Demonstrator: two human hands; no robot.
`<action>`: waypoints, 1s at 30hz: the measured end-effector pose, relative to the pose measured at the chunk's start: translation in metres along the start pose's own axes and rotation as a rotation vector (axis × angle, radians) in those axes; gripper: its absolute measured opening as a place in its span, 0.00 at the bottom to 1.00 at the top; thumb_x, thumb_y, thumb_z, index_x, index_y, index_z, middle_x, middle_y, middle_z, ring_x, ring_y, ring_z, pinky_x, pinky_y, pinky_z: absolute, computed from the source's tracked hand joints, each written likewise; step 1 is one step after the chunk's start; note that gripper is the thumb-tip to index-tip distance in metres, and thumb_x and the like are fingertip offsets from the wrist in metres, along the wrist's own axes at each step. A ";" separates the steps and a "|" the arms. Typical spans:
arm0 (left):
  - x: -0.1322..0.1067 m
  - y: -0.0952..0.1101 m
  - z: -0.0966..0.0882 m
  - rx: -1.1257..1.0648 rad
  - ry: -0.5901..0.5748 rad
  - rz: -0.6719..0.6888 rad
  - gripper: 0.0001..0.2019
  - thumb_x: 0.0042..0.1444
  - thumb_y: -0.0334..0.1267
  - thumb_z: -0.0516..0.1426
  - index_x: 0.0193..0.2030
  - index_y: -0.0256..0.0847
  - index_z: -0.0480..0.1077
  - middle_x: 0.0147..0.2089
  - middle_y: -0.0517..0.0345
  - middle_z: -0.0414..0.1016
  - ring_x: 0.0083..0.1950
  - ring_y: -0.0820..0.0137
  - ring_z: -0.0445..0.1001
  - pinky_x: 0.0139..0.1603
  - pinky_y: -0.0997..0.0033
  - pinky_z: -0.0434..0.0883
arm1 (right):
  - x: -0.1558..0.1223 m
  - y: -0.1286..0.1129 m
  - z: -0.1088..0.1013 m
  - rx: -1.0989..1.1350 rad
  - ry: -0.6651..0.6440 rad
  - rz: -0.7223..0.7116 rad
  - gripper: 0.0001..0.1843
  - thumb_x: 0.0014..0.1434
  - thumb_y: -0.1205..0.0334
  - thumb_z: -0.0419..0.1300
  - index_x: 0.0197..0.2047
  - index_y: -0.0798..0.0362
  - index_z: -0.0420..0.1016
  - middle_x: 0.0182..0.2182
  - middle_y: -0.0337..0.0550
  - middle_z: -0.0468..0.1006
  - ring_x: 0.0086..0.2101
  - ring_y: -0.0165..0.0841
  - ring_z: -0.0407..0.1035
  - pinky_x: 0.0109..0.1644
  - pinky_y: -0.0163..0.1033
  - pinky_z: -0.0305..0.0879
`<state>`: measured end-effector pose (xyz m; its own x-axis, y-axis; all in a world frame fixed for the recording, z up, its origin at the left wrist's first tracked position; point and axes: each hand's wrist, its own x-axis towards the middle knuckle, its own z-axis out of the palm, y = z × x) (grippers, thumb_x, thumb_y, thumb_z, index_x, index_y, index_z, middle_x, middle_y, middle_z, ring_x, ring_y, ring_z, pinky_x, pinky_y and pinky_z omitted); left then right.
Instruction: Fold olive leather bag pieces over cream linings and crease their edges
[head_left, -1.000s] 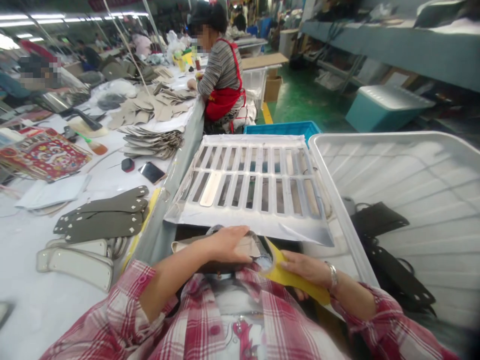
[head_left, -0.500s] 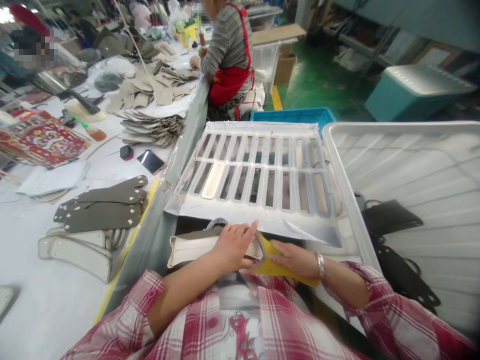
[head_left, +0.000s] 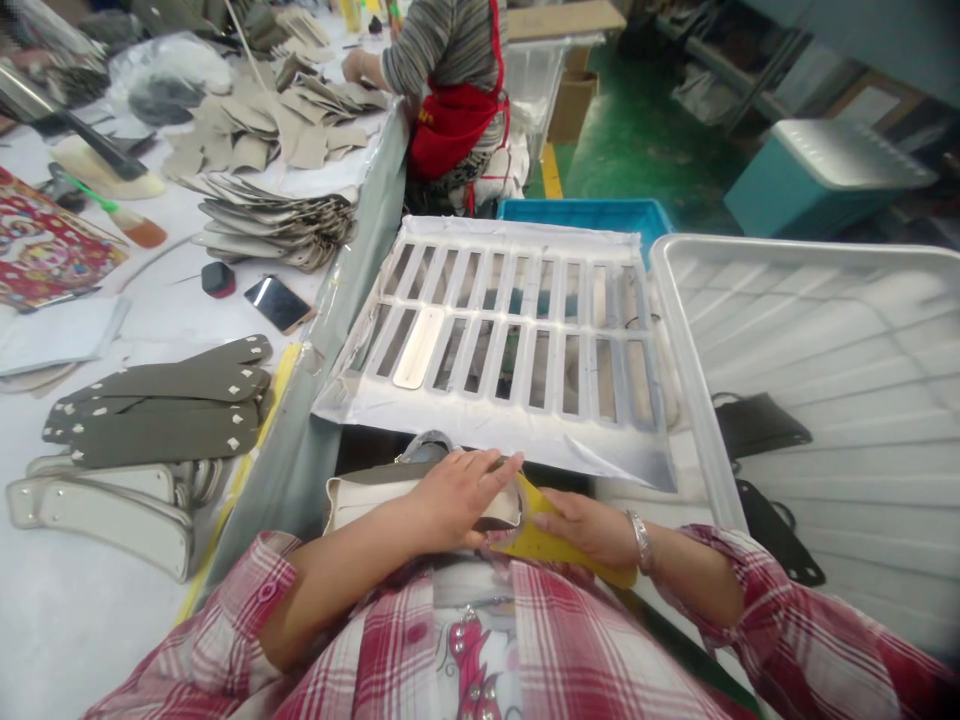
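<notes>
A bag (head_left: 365,500) with a cream side, grey edges and a small handle at its back lies on its side close to my body. My left hand (head_left: 457,497) grips the right end of this bag, fingers laid over the top and thumb lower down. In my right hand (head_left: 589,525) is a flat yellow piece (head_left: 551,548), pinched between thumb and fingers. Its curved left end meets the bag's right end beside my left fingertips. I cannot tell whether its tip goes inside the bag; the underside of both is hidden.
A white slotted rack (head_left: 495,425) with one cream strip (head_left: 418,348) stands just ahead. At right is a large white bin (head_left: 847,330) holding dark pieces. The left table carries dark straps (head_left: 161,425), pale straps (head_left: 112,520) and a phone (head_left: 279,304). A co-worker (head_left: 457,130) sits beyond.
The camera view has shifted slightly, moving the table and rack left and up. Both hands keep nearly the same hold; the left fingers are a little straighter over the bag.
</notes>
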<state>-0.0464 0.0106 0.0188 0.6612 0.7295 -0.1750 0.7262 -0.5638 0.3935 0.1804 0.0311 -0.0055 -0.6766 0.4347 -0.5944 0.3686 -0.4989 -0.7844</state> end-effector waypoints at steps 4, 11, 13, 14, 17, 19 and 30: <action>-0.001 -0.005 -0.001 -0.020 0.002 0.018 0.53 0.40 0.41 0.63 0.67 0.37 0.32 0.63 0.40 0.52 0.62 0.54 0.55 0.58 0.59 0.54 | 0.008 0.003 0.006 -0.082 -0.035 0.019 0.18 0.59 0.46 0.48 0.39 0.54 0.63 0.23 0.39 0.72 0.19 0.28 0.64 0.19 0.32 0.59; -0.008 -0.002 0.001 0.000 0.104 -0.086 0.49 0.43 0.42 0.62 0.66 0.35 0.36 0.64 0.42 0.53 0.63 0.58 0.54 0.61 0.60 0.50 | 0.021 0.003 0.045 -0.269 0.543 -0.126 0.18 0.56 0.49 0.51 0.40 0.56 0.65 0.37 0.50 0.74 0.36 0.38 0.68 0.43 0.45 0.65; -0.010 0.001 0.004 0.032 0.150 -0.143 0.49 0.43 0.42 0.62 0.66 0.33 0.37 0.63 0.42 0.54 0.63 0.58 0.54 0.62 0.60 0.49 | 0.022 0.001 0.056 -0.154 0.657 -0.129 0.17 0.56 0.50 0.51 0.40 0.55 0.65 0.36 0.49 0.74 0.35 0.38 0.69 0.41 0.44 0.67; -0.010 0.003 0.006 0.047 0.165 -0.160 0.49 0.43 0.42 0.62 0.66 0.32 0.37 0.63 0.41 0.54 0.63 0.59 0.54 0.62 0.61 0.49 | 0.020 0.000 0.059 -0.082 0.656 -0.104 0.17 0.56 0.49 0.51 0.39 0.54 0.64 0.33 0.47 0.74 0.31 0.36 0.70 0.35 0.43 0.68; -0.012 0.009 0.012 0.077 0.165 -0.182 0.49 0.43 0.46 0.62 0.65 0.30 0.40 0.64 0.40 0.54 0.63 0.58 0.54 0.62 0.60 0.50 | -0.002 -0.007 0.060 0.051 0.544 -0.025 0.17 0.56 0.45 0.51 0.37 0.52 0.60 0.21 0.37 0.71 0.16 0.31 0.64 0.16 0.36 0.60; -0.013 0.013 0.015 0.096 0.146 -0.200 0.48 0.43 0.50 0.62 0.65 0.31 0.43 0.64 0.41 0.53 0.64 0.58 0.53 0.62 0.59 0.50 | -0.021 -0.013 0.057 0.168 0.555 -0.086 0.18 0.55 0.46 0.54 0.37 0.53 0.61 0.20 0.36 0.70 0.14 0.29 0.62 0.15 0.34 0.58; -0.016 0.021 0.019 0.209 0.172 -0.217 0.43 0.45 0.55 0.60 0.64 0.39 0.50 0.65 0.43 0.52 0.64 0.56 0.53 0.60 0.55 0.52 | 0.034 -0.039 0.062 0.685 0.908 -0.798 0.17 0.52 0.55 0.61 0.43 0.50 0.66 0.22 0.29 0.58 0.18 0.20 0.51 0.22 0.30 0.57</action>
<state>-0.0387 -0.0203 0.0129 0.4583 0.8858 -0.0731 0.8812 -0.4420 0.1676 0.1029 0.0187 0.0157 0.1898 0.9711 -0.1447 -0.4789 -0.0371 -0.8771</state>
